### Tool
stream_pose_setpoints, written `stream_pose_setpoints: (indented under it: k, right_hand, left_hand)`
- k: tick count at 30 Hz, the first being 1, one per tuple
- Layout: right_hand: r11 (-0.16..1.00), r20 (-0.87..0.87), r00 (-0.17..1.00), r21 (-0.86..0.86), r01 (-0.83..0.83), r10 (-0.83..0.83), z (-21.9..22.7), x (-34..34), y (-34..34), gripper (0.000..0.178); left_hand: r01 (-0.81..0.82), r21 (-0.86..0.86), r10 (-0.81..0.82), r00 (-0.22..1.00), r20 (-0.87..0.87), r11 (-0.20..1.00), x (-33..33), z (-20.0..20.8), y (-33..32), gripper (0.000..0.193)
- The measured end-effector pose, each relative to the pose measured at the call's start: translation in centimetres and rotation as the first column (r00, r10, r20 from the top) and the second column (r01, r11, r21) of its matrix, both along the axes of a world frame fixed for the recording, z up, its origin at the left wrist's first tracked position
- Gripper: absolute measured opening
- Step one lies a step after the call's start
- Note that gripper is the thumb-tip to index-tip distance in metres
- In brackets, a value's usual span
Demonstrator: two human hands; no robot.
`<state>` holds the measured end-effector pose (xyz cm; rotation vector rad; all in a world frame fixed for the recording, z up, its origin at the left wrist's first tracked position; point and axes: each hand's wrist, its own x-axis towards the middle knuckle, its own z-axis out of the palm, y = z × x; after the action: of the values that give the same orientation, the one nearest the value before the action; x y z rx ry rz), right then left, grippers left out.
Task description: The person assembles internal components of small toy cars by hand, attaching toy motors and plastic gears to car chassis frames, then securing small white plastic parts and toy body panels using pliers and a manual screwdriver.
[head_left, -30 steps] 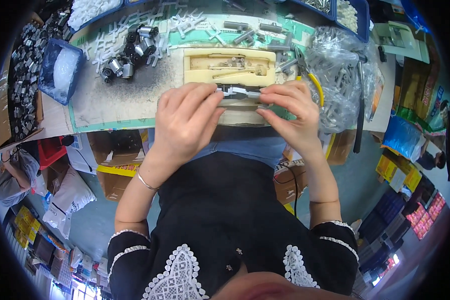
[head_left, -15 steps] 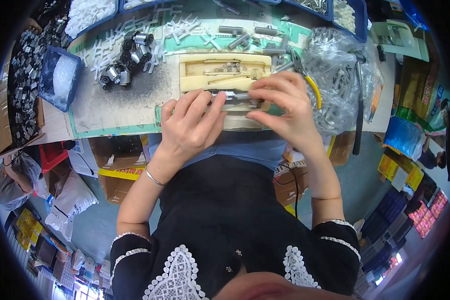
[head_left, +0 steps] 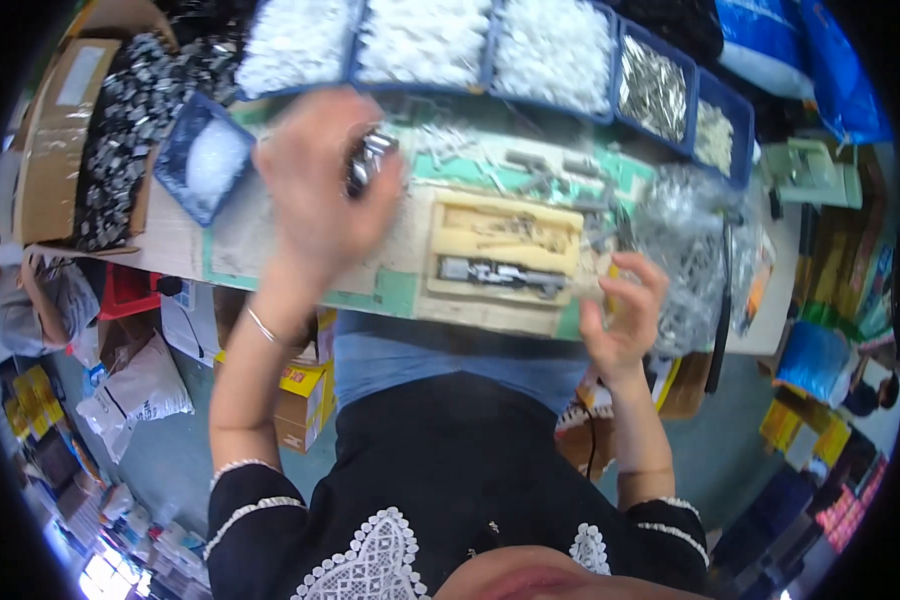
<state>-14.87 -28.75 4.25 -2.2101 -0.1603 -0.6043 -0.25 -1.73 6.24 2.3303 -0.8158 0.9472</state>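
Note:
My left hand [head_left: 330,185], smeared by motion, is over the left part of the table, beside some shiny silver and black cylindrical parts [head_left: 372,160]. The blur hides whether its fingers grip any of them. A cream-coloured moulded fixture [head_left: 448,215] lies in front of me. In its near slot rests a long grey and dark part [head_left: 500,275]. My right hand [head_left: 625,310] hovers off the fixture's right end, fingers curled loosely apart from the thumb, with nothing visible between them.
Blue bins of white plastic pieces [head_left: 425,40] and metal pins [head_left: 655,85] line the back. Grey tubular parts [head_left: 530,160] lie beyond the fixture. A clear bag of grey parts [head_left: 680,240] sits right, a blue tray [head_left: 195,190] and an open carton [head_left: 65,130] left.
My left hand has left the fixture and moved left and away to the cylinders. My right hand has drawn off to the right, uncovering the part in the slot. The view has shifted.

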Motion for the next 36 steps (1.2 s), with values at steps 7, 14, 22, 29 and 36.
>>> stream_pose_setpoints:
  k: [7,14,22,29,36]
  right_hand:
    - [0.995,0.017,1.0,-0.094,0.014,-0.013,1.2,0.9,0.6,0.023]
    - [0.988,-0.042,0.997,-0.143,0.054,-0.06,1.3,1.8,0.7,0.024]
    - [0.979,-0.061,0.995,-0.195,0.066,-0.079,1.6,2.9,1.2,0.025]
    - [0.981,-0.076,0.995,-0.187,0.043,-0.058,2.2,3.8,1.7,0.023]
    - [0.984,-0.115,0.993,-0.178,-0.029,0.008,2.4,4.8,1.8,0.021]
  left_hand:
    - [-0.472,0.546,0.647,0.741,-0.18,0.692,22.6,1.8,18.6,0.038]
    - [-0.425,0.575,0.609,0.775,-0.168,0.699,30.6,-1.0,16.1,0.057]
    - [-0.528,0.423,0.629,0.764,-0.141,0.736,37.4,-1.3,11.2,0.065]
    - [-0.384,0.41,0.46,0.882,-0.104,0.828,41.7,-2.9,15.5,0.045]
    - [-0.355,0.252,0.413,0.878,-0.242,0.9,37.5,-0.2,14.9,0.034]
